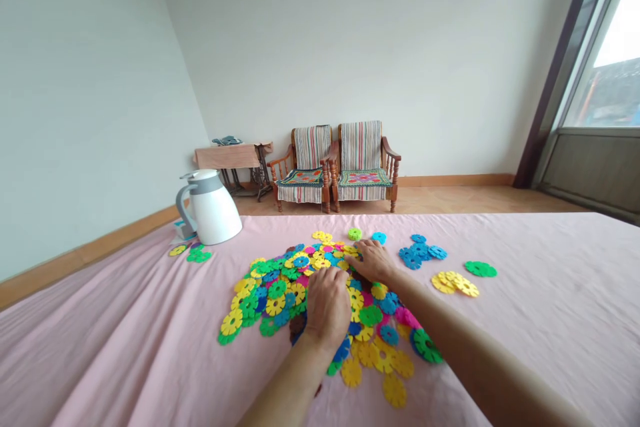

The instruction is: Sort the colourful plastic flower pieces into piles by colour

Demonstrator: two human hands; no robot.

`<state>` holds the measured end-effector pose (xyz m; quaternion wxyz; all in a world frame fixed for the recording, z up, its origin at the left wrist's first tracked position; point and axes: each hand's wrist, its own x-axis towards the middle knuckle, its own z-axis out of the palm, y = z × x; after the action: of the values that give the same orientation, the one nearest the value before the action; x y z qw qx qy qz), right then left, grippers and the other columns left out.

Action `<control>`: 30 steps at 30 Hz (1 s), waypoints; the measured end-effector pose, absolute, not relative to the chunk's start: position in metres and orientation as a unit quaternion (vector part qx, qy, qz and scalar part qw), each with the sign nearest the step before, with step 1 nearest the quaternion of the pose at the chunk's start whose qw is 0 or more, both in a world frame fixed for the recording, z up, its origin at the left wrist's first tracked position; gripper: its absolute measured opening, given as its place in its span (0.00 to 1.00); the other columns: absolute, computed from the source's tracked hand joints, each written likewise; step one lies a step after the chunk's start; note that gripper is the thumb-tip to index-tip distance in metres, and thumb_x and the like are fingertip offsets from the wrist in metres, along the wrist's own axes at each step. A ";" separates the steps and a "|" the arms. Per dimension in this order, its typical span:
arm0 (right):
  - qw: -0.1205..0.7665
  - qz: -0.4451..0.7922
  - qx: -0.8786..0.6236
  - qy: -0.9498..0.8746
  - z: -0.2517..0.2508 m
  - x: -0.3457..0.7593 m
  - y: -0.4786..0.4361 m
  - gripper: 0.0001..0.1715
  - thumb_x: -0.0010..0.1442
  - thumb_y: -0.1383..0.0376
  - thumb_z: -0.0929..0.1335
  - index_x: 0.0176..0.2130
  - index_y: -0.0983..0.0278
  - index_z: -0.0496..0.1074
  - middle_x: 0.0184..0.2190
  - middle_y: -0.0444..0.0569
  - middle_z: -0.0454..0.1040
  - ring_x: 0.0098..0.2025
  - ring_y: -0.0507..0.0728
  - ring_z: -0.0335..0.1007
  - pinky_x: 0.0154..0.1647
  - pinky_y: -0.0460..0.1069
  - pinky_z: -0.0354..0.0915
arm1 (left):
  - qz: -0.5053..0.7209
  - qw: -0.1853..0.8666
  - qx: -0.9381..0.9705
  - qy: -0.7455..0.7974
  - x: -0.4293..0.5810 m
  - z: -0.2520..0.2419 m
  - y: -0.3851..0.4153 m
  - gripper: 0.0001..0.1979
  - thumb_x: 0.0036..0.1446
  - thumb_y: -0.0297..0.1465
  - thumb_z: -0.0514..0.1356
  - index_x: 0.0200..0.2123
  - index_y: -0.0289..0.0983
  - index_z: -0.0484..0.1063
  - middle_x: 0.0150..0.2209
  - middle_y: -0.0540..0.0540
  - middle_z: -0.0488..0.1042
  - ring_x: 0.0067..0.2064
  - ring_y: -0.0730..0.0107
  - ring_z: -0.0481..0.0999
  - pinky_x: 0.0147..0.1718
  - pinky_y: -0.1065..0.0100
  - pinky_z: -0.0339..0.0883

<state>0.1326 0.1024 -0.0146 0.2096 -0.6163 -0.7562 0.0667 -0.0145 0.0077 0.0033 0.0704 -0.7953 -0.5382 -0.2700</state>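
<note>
Pink cloth (555,307) spans the lower frame, bearing a pile of notched discs (277,289) at lower centre. Over it, the left hand (329,303) curls and the right hand (373,259) lies palm-down; I cannot tell whether either grips anything. Blue discs (413,257) sit rightward, a white jug (216,215) left, striped chairs (361,150) beyond.

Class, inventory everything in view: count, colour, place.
Round slotted plastic discs: many, multicoloured, piled centrally, some apart
Handled jug: one, white and grey, table's far left
Small object: one, bluish, by jug
Tablecloth: one, pink, under discs
Wooden armchairs: two, brown, striped covers, by back wall
Draped stand: one, pinkish cloth, left of armchairs
Cloth bundle: one, bluish, on stand
Glazed frame: one, grey, far right
Walls: two, whitish, behind and left
Floor: one, tan, below armchairs
Left hand: one, bare, over pile
Right hand: one, bare, pile's far side
</note>
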 end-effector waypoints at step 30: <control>0.346 0.195 -0.511 -0.762 -0.003 0.174 0.019 0.15 0.59 0.66 0.60 0.40 0.65 0.72 0.36 0.51 0.76 0.37 0.55 0.72 0.37 0.49 0.66 | -0.266 0.072 -0.798 -0.535 -0.016 -0.002 0.011 0.13 0.56 0.20 0.50 0.38 0.37 0.71 0.37 0.44 0.73 0.45 0.63 0.70 0.47 0.62 0.62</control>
<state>0.1742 0.0193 -0.0032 0.3464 -0.5109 -0.7621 0.1955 -0.0159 0.0114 -0.0020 0.0716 -0.7982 -0.5355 -0.2664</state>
